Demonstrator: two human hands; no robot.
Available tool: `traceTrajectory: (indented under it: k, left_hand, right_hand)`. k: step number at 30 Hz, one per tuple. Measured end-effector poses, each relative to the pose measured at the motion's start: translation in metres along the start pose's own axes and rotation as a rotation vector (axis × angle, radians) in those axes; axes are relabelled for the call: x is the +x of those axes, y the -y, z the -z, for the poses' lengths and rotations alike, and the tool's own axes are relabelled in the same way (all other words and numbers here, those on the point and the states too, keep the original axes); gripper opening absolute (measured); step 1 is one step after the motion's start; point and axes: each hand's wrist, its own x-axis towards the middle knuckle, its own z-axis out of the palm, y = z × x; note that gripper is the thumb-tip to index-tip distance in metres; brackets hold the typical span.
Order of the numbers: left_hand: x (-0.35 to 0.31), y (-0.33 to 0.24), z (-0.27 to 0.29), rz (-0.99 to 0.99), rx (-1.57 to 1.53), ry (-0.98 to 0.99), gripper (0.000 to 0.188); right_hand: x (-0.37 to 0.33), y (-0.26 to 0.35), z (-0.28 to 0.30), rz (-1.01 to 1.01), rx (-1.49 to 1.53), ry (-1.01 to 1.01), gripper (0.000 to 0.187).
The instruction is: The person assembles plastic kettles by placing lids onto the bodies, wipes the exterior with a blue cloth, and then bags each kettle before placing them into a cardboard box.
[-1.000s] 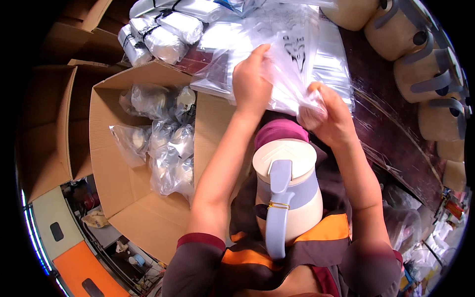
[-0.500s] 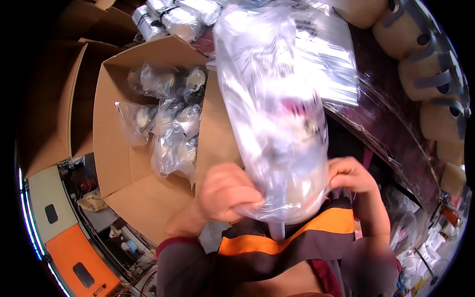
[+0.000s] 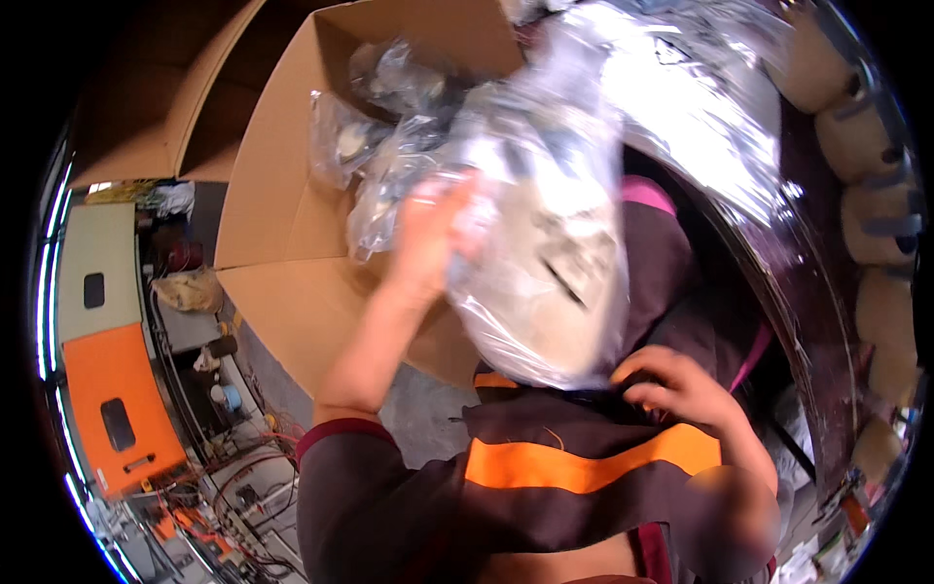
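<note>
A beige container [image 3: 559,258] sits inside a clear plastic bag and hangs tilted in front of me, blurred by motion. Dark print shows on its side. My left hand [image 3: 443,229] grips the bag at its left side, fingers closed on the film. By the bag's lower right end is my right hand [image 3: 676,384], its fingers apart and loosely curved; whether a fingertip touches the bag is unclear. Left of the bag stands an open cardboard box [image 3: 277,185], which holds several bagged pieces [image 3: 399,170].
A stack of clear plastic bags [image 3: 696,107] lies on the dark table [image 3: 808,292] at the right. Several beige containers with grey handles [image 3: 876,219] line its far edge. Another cardboard box [image 3: 136,107] is at the upper left, above orange-and-pale-green machine panels [image 3: 122,409].
The bagged container has swung lower and towards the box, and my left hand has moved up along it. My right hand has come away from its side. The view has shifted.
</note>
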Motion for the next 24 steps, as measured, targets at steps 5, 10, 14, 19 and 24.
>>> traceTrajectory:
  k: [5,10,14,19,24]
  left_hand:
    - [0.046,-0.035,0.132,-0.774,0.264,-0.641,0.027]
    - [0.223,0.032,0.242,-0.458,0.188,-0.961,0.035]
    - [0.291,0.111,0.373,-0.128,-0.569,-0.427,0.04]
    - [0.298,0.143,0.334,0.2,-0.389,-0.7,0.047]
    - [0.245,0.113,0.296,-0.122,-0.034,-0.803,0.051]
  right_hand:
    - [-0.007,-0.029,-0.001,-0.223,0.43,-0.449,0.016]
    - [-0.023,-0.029,-0.002,-0.213,0.531,-0.747,0.015]
    - [-0.045,-0.033,0.036,-0.168,0.367,-0.933,0.02]
    - [-0.069,-0.001,0.135,0.079,0.08,-1.469,0.035]
    - [-0.09,0.01,0.248,0.37,-0.349,-2.041,0.052]
